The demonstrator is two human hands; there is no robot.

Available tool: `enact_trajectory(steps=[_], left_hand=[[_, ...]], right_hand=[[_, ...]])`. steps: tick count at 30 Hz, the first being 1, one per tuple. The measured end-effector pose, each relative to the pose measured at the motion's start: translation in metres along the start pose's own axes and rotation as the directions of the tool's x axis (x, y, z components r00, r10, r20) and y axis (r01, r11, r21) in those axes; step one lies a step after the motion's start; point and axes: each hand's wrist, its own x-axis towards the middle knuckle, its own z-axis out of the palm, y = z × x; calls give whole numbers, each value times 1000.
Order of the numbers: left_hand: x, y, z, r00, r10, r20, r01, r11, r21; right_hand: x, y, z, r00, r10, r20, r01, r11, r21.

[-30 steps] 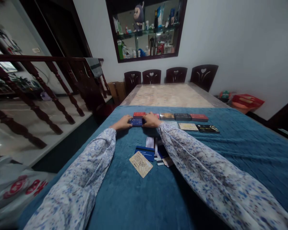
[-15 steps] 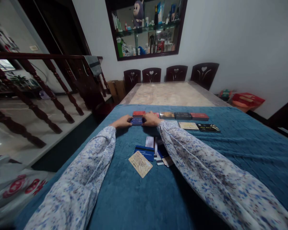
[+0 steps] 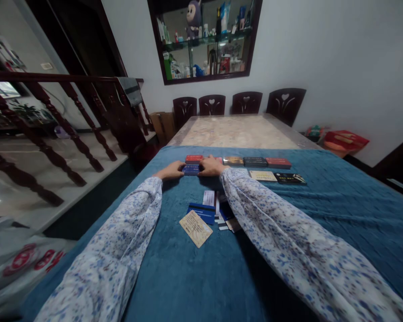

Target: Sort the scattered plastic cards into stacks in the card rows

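Note:
A stack of blue cards (image 3: 191,169) lies on the blue cloth, in front of a red stack (image 3: 194,158). My left hand (image 3: 173,170) grips its left edge with fingers closed, and my right hand (image 3: 211,167) grips its right edge. To the right in the back row are a gold stack (image 3: 233,161), a black stack (image 3: 255,162) and another red stack (image 3: 278,163). A cream card (image 3: 263,175) and a black card (image 3: 290,178) lie before them. Nearer me, a beige card (image 3: 196,228) overlaps a blue card (image 3: 204,213) beside several loose cards, partly hidden by my right sleeve.
The blue cloth (image 3: 188,277) covers the near part of the stone table (image 3: 238,132). Dark chairs (image 3: 247,103) stand behind it. A wooden railing (image 3: 70,107) and a white plastic bag (image 3: 27,264) are at the left, a red bag (image 3: 345,139) at the right.

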Motion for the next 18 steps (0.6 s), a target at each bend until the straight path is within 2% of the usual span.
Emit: enact_trajectory(steps=[5, 12, 18], left_hand=[[1, -2, 3, 999, 7, -36, -6, 999, 37], [1, -5, 6, 999, 16, -42, -17, 999, -28], [0, -9, 8, 997, 10, -78, -15, 998, -63]], right_hand=[[-4, -2, -3, 1000, 17, 9, -18, 1000, 23], [-4, 1, 0, 1000, 28, -5, -28, 999, 20], [-7, 6, 0, 1000, -14, 8, 14, 1000, 6]])
